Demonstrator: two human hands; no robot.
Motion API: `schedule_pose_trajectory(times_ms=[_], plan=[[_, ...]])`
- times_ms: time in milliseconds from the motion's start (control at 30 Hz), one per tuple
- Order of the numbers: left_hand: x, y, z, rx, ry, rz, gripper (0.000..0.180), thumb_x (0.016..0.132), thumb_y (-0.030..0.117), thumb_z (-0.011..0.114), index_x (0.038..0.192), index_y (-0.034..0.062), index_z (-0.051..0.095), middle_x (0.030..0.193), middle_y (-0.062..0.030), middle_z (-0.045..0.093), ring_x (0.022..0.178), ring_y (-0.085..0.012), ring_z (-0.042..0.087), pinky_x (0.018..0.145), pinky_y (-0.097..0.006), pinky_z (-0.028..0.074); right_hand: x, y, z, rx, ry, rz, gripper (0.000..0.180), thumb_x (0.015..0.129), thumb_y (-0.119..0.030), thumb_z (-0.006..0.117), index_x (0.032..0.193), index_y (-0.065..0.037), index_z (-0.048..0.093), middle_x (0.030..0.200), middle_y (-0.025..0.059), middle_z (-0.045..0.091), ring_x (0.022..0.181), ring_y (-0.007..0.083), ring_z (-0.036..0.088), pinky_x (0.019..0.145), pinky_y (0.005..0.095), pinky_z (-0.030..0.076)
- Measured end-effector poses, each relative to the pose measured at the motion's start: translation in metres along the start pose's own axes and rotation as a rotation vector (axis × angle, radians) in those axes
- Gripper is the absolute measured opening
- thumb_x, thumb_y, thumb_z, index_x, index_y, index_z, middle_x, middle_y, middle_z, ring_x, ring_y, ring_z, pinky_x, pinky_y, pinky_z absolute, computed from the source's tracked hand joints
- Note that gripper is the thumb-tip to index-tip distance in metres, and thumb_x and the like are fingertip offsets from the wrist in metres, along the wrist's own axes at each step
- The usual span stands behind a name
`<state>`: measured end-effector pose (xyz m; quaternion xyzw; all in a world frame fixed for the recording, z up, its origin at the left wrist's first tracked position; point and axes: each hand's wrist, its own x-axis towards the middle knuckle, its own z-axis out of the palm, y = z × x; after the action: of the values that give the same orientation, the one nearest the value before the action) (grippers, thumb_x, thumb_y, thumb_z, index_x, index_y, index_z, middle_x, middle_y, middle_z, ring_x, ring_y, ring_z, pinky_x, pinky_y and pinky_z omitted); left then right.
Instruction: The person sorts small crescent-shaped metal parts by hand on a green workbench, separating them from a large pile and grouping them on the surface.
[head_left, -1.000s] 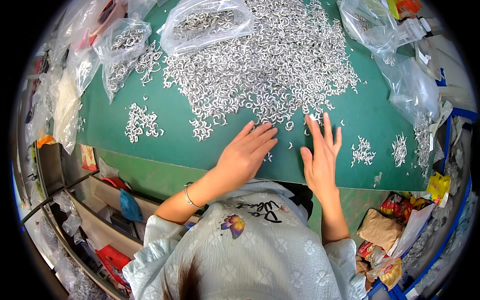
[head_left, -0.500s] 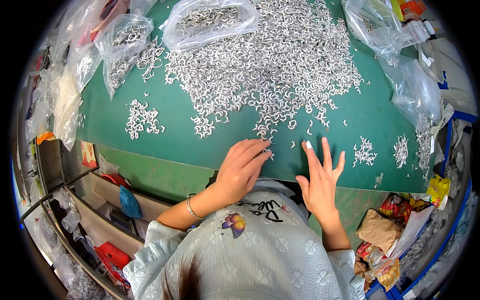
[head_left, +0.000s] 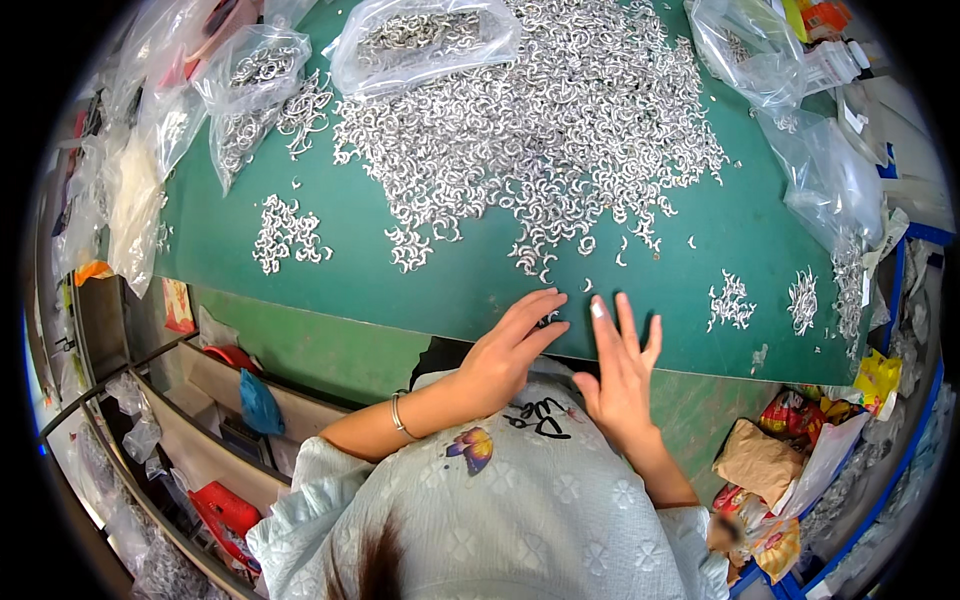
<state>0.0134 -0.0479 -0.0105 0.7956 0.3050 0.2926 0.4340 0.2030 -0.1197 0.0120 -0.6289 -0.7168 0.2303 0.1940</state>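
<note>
At the near edge of the green table [head_left: 420,300], my left hand [head_left: 500,352] bends over a few small silver crescent pieces [head_left: 548,319], which show partly between its thumb and fingers. The thumb stands apart from the fingers. My right hand [head_left: 622,372] lies just to the right, fingers spread and pointing away, holding nothing that I can see. One loose crescent [head_left: 587,285] lies beyond its fingertips. A broad heap of silver crescents [head_left: 560,130] covers the table's far middle, its near tip a little beyond my left hand.
A small pile of crescents [head_left: 285,237] lies to the left, with two more piles [head_left: 731,302] [head_left: 803,302] on the right. Clear plastic bags [head_left: 425,45] [head_left: 245,100] [head_left: 830,190] of metal pieces surround the heap. Compartments [head_left: 210,400] and packets [head_left: 760,460] sit below the table.
My left hand has slid right and slightly nearer to me, over the few crescents by its fingers. My right hand has moved left and nearer, narrowing the gap between the hands.
</note>
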Motion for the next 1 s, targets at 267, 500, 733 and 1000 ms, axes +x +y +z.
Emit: schedule_pose_trajectory(times_ms=[267,500,733,1000], plan=[[0.0,0.005,-0.013,0.041,0.325,-0.161,0.041,0.077,-0.019,0.055,0.113,-0.0008,0.062,0.117,-0.0172,0.056,0.109,-0.0335,0.057,0.092,-0.039,0.047,0.009,-0.001,0.01,0.174,0.017,-0.122,0.075,0.082,-0.029,0.069,0.143,0.001,0.038,0.149,0.0152,0.042,0.142,0.0371,0.031,0.112,0.0625,0.017],[-0.011,-0.001,-0.024,0.153,0.355,-0.146,0.034,0.077,-0.012,0.065,0.108,0.0001,0.064,0.104,-0.0134,0.059,0.096,-0.0308,0.056,0.082,-0.037,0.047,0.032,-0.024,0.022,0.039,-0.207,-0.296,0.075,0.082,-0.034,0.069,0.142,-0.001,0.04,0.148,0.0128,0.042,0.141,0.0319,0.032,0.11,0.0617,0.024],[-0.01,-0.001,-0.023,0.153,0.342,-0.142,0.033,0.076,-0.013,0.065,0.106,0.0004,0.065,0.102,-0.0122,0.059,0.095,-0.0296,0.056,0.082,-0.037,0.046,0.008,-0.008,0.021,-0.109,-0.116,-0.188,0.078,0.079,-0.039,0.07,0.141,0.0,0.041,0.149,0.0106,0.042,0.142,0.0315,0.032,0.106,0.0672,0.023],[-0.001,0.001,-0.019,0.154,0.284,-0.079,0.033,0.077,-0.01,0.064,0.108,0.0021,0.065,0.106,-0.0112,0.06,0.099,-0.0299,0.056,0.084,-0.038,0.043,0.013,-0.016,0.03,-0.134,-0.06,-0.159,0.073,0.085,-0.045,0.062,0.143,-0.005,0.042,0.151,0.0062,0.04,0.144,0.0351,0.027,0.103,0.0734,0.016]])
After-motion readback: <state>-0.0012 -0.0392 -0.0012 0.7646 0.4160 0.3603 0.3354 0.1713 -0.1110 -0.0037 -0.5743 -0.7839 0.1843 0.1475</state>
